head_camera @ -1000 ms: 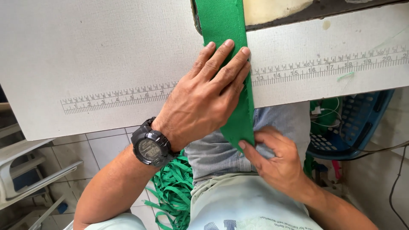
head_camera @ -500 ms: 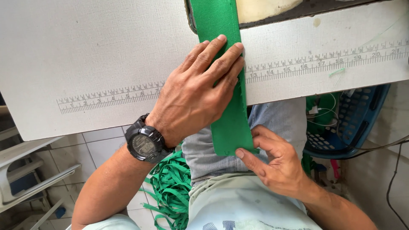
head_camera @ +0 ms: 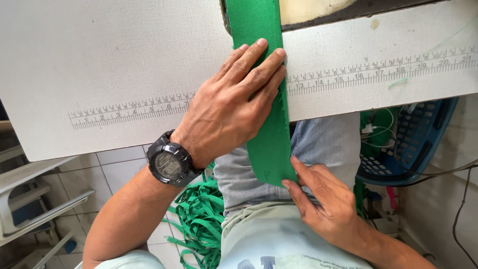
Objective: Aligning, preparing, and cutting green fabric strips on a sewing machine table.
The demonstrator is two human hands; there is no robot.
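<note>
Your left hand (head_camera: 234, 104) lies flat and spread on the green strap (head_camera: 266, 94), palm down, fingers extended and pressing the webbing against the white counter (head_camera: 99, 65) just above the printed ruler scale (head_camera: 129, 110). Your right hand (head_camera: 326, 204) sits below the counter edge, over your lap, with thumb and forefinger pinching the strap's lower cut end.

Compared with the view a second ago, the strap has travelled towards you: its free end hung only a little below the counter edge then and now reaches further down over your grey trousers (head_camera: 323, 144). Your left hand has slid along with it, the fingertips shifting slightly across the strap while staying pressed; your right hand has moved lower and kept its pinch on the end.

Taken together, this suggests that a length of strap is being drawn out and held taut against the scale, the left hand acting as the clamp and the right hand setting the length.

Loose green strips (head_camera: 196, 219) lie heaped on the tiled floor by your left knee, and a blue basket (head_camera: 423, 144) stands to your right beneath the counter.
</note>
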